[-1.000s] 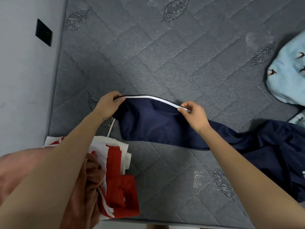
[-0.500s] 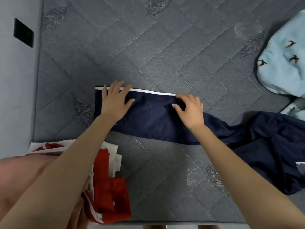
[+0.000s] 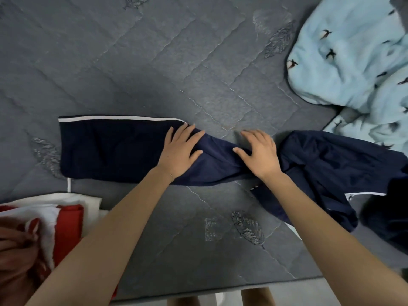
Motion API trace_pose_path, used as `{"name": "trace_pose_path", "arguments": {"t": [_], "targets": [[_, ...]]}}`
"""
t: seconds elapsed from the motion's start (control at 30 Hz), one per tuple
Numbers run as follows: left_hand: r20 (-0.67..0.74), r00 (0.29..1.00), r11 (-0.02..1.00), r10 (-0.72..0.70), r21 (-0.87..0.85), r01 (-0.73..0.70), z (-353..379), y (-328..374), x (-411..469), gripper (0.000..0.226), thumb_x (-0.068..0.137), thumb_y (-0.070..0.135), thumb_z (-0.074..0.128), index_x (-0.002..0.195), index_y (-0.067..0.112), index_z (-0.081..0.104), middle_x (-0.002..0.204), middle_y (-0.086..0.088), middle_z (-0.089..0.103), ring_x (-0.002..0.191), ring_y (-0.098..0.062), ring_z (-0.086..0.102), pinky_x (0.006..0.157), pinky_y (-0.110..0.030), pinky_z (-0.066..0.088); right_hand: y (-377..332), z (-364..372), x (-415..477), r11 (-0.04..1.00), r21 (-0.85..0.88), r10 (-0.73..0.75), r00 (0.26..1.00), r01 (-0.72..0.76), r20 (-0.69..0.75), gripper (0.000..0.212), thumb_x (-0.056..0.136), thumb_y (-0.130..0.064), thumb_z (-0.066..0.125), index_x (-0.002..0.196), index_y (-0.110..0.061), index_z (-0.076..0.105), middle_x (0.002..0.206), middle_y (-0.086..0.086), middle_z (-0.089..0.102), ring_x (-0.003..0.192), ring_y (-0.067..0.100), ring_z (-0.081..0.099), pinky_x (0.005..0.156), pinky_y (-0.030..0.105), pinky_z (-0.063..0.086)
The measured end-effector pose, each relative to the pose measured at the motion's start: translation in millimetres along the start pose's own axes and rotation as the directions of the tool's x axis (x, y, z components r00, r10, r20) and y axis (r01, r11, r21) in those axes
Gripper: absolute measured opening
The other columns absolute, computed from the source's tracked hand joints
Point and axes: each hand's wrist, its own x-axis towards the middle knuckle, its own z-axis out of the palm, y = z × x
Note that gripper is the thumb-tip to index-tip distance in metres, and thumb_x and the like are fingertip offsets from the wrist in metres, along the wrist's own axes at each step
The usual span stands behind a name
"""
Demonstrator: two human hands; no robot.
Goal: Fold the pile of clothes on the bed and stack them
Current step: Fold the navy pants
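1. The grey quilted mattress (image 3: 132, 62) fills the frame.
2. The navy track trousers (image 3: 110, 149) stretch across the middle, one leg flat at left and the rest bunched at right.
3. A pale blue bird-print garment (image 3: 353, 51) lies upper right.
4. Red-and-white clothes (image 3: 66, 221) sit lower left.
5. My left hand (image 3: 180, 152) and right hand (image 3: 260, 154) press on the trousers with fingers spread, gripping nothing.

Both hands flat on navy trousers (image 3: 114, 149) with white side stripe, spread across a grey quilted mattress (image 3: 154, 62): left hand (image 3: 180, 151), right hand (image 3: 259, 152). Pale blue garment (image 3: 353, 58) upper right; red-and-white clothes (image 3: 57, 219) lower left
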Motion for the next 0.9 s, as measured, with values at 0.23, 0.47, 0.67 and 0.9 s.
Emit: {"name": "trace_pose_path", "arguments": {"t": [0.23,0.47,0.67,0.9], "targets": [[0.029,0.993,0.994,0.111,-0.003,-0.111,33,47,29,0.049,0.093,0.041,0.061,0.138,0.024,0.053,0.141,0.0,0.05,0.143,-0.024,0.031,0.118,-0.056,0.0,82,-24,-7,0.989,-0.142,-0.016,0.994,0.031,0.111,0.057,0.095,-0.044,0.058,0.141,-0.012,0.05,0.145,0.013,0.049,0.143,0.033,0.03,0.121,0.042,0.01],[-0.085,0.996,0.999,0.028,-0.025,-0.03,38,63,46,0.012,0.09,0.028,0.066,0.094,0.016,0.067,0.095,-0.002,0.063,0.1,-0.027,0.057,0.116,-0.049,0.013,127,-41,-19,0.986,-0.167,0.002,0.996,0.014,0.094,0.055,0.09,-0.043,0.066,0.136,-0.015,0.055,0.127,0.011,0.058,0.125,0.032,0.045,0.116,0.043,0.024],[0.016,0.995,0.984,0.103,-0.15,-0.099,33,85,53,0.07,0.078,0.075,0.045,0.126,0.027,0.059,0.115,0.004,0.062,0.108,-0.021,0.054,0.102,-0.044,0.037,143,-42,-29,0.993,-0.113,0.025,0.999,-0.03,-0.044,0.04,0.081,-0.034,0.078,0.112,-0.011,0.07,0.1,0.011,0.059,0.099,0.035,0.053,0.096,0.046,0.038],[-0.12,0.958,0.962,0.261,-0.05,-0.269,61,121,38,0.047,0.072,0.05,0.075,0.1,0.017,0.06,0.102,-0.003,0.051,0.093,-0.02,0.045,0.083,-0.034,0.038,144,-45,-33,0.998,0.016,0.06,0.98,-0.058,-0.191,0.016,0.084,-0.026,0.075,0.08,-0.012,0.068,0.084,0.004,0.063,0.085,0.028,0.054,0.086,0.032,0.03]]}}
